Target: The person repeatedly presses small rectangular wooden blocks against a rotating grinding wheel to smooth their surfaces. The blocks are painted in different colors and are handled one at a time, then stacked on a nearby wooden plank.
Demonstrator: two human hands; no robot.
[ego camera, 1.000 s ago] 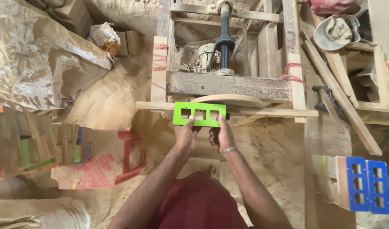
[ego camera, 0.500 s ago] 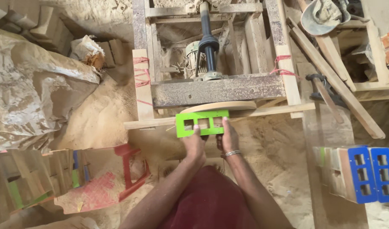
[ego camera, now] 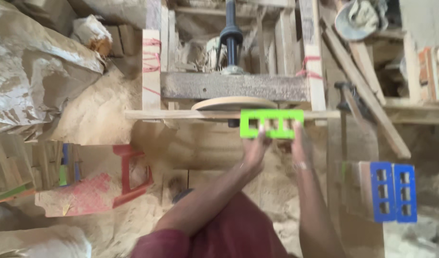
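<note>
Since half a second ago, we find the green frame (ego camera: 272, 124) farther right along the wooden rail (ego camera: 181, 114). It sat under the middle of the round disc (ego camera: 234, 103); now it sits at the disc's right edge, its top side against the rail. Both hands have gone with it. The left hand (ego camera: 255, 149) pinches the frame's lower left edge, and the right hand (ego camera: 298, 143) pinches the lower right edge, fingers pressed onto the green. The picture is blurred, so we cannot tell how far the fingers reach into the frame's openings. From this we judge that the frame is being slid sideways along the disc, one side being worked.

As for containers, we see none that clearly hold anything. Left of the disc lies a crumpled sack (ego camera: 33, 81) on heaped sawdust (ego camera: 100, 114); what it holds is hidden. Below and right of the disc stand blue frames (ego camera: 394, 191), side by side. Below and left of it lies a red frame (ego camera: 131, 174).
</note>
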